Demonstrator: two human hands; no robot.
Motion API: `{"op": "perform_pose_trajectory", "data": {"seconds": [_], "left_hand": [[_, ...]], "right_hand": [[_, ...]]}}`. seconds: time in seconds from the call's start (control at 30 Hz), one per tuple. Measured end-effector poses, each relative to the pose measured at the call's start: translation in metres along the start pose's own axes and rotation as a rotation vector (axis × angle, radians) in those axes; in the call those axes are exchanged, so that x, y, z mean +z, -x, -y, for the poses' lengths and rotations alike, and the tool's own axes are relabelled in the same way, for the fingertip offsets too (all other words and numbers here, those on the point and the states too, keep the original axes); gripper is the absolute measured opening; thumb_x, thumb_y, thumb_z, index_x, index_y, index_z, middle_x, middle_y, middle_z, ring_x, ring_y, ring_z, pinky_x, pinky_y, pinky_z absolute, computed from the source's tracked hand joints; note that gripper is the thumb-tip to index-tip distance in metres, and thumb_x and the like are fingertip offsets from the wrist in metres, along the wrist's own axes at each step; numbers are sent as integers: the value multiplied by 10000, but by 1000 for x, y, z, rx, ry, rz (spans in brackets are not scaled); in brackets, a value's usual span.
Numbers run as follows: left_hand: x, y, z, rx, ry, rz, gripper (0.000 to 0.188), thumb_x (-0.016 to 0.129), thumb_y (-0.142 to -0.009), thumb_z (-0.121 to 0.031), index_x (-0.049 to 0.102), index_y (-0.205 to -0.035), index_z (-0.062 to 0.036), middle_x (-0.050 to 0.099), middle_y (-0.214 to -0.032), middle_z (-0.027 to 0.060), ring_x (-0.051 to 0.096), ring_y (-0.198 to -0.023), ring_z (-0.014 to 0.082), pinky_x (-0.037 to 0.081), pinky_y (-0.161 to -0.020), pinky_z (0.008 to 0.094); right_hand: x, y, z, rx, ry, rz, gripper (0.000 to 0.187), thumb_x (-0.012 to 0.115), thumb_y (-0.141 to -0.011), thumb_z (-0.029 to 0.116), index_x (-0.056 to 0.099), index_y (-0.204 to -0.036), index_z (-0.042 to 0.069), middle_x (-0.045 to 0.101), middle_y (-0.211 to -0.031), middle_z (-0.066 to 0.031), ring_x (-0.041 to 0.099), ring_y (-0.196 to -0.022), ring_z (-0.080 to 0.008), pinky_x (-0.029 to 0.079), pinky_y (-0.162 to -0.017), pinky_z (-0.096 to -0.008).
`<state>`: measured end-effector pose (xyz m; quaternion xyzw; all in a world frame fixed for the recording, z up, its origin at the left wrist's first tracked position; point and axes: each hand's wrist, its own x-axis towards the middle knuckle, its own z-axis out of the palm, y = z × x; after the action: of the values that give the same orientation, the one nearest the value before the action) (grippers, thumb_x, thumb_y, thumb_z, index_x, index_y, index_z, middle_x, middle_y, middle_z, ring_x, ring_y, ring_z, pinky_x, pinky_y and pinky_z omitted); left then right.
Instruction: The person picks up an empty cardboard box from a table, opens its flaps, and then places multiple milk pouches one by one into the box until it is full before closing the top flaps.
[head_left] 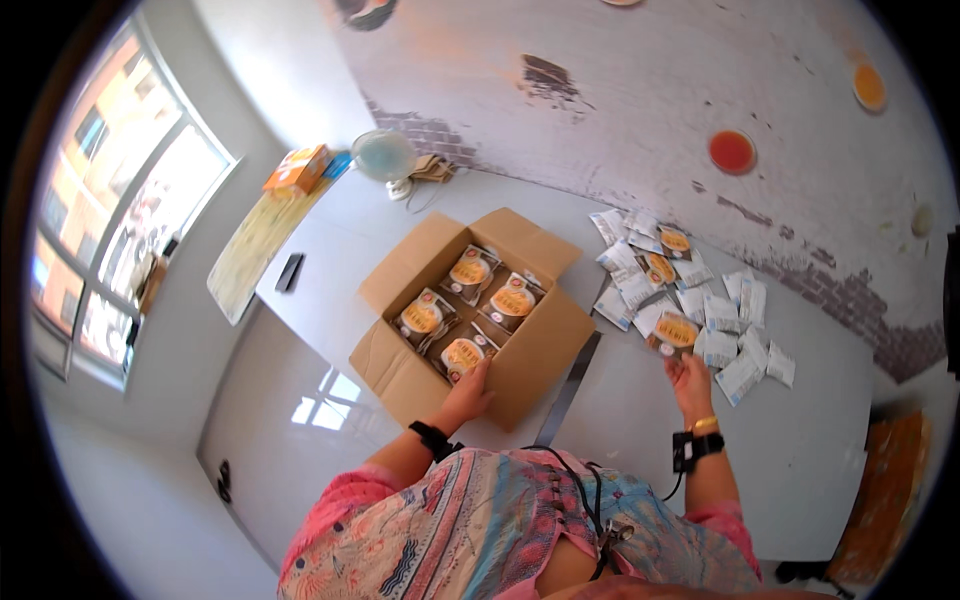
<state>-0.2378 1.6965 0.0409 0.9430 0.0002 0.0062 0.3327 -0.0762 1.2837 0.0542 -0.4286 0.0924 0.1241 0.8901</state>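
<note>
An open cardboard box (540, 375) sits on the table, holding several brown packets with orange-and-white round pictures on the front. At its near side, my left hand (468, 393) reaches over the edge, with closed fingers on the nearest packet (462, 353); part of the grip is hidden. To the right, my right hand (688, 384) pinches the lower edge of a similar packet (675, 332) beside a loose pile. Most packets in that pile (722, 313) lie with their white printed backs up, while a few show the picture side.
The grey table (800, 450) meets a painted wall at the back. A small fan (384, 158) stands at the far left corner, near an orange box (297, 171) on a wooden-looking board (252, 245). A dark object (289, 272) lies near the left edge.
</note>
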Motion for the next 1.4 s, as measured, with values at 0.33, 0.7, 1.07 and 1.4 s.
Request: {"op": "perform_pose_trajectory", "data": {"seconds": [0.33,0.7,1.07,1.4], "left_hand": [[-36,-6,-53,179,354,-65,467,576,-797,-99,424,-1228,1,533,-1079,193,521,-1001,325,425,-872,368],[-21,-9,-65,-307,1522,755,347,537,-890,-172,449,-1202,-49,531,-1155,55,525,-1063,178,439,-886,322],[-26,-21,-31,-332,1698,645,429,557,-803,42,420,-1203,-28,568,-1123,119,581,-1014,228,495,-860,351],[-94,-113,53,-253,1348,368,393,601,-749,70,476,-1113,-9,606,-1038,99,610,-926,203,518,-817,345]], "right_hand": [[93,109,-59,118,104,171,185,480,-862,75,514,-1030,6,605,-993,-110,609,-847,-199,525,-755,-322],[150,166,-89,226,381,317,171,490,-892,114,548,-1001,-5,597,-1022,-75,577,-919,-145,485,-838,-320],[166,172,-106,91,879,368,186,533,-889,154,592,-981,3,539,-1193,-125,532,-978,-104,427,-806,-232],[139,197,-88,117,767,53,273,466,-924,215,545,-1085,9,539,-1194,-113,553,-1042,-197,450,-849,-310]]}}
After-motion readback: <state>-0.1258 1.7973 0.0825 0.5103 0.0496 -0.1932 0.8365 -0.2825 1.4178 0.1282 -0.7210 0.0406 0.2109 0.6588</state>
